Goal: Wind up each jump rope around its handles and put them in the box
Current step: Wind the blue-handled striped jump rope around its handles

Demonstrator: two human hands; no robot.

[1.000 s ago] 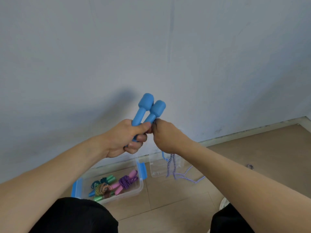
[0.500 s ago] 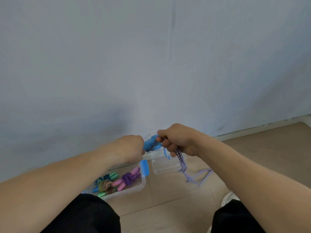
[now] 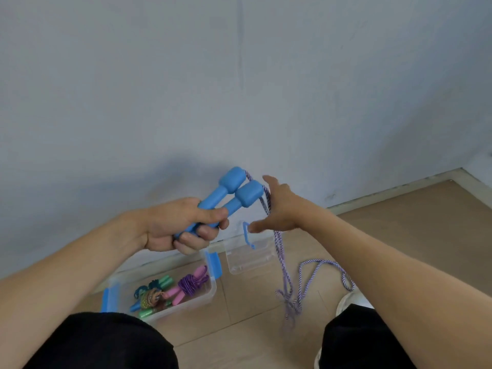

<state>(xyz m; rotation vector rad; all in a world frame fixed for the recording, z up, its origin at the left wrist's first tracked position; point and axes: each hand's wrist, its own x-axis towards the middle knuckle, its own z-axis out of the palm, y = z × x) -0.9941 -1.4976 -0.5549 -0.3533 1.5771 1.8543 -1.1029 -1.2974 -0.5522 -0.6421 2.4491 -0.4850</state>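
Raised again from half a second ago, the blue handles (image 3: 234,198) are sitting gripped together in the left hand (image 3: 183,227) above the box (image 3: 165,291), while the spread-fingered right hand (image 3: 277,209) is guiding the limp, light rope (image 3: 279,249), best wound near the stiff handles.

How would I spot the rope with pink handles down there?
Look at the clear box with blue clips on the floor, below the left hand. Among the bundles inside, the pink-handled rope lies nearest the right end. It alone has purple cord wound around pink handles; its neighbours have green ones.
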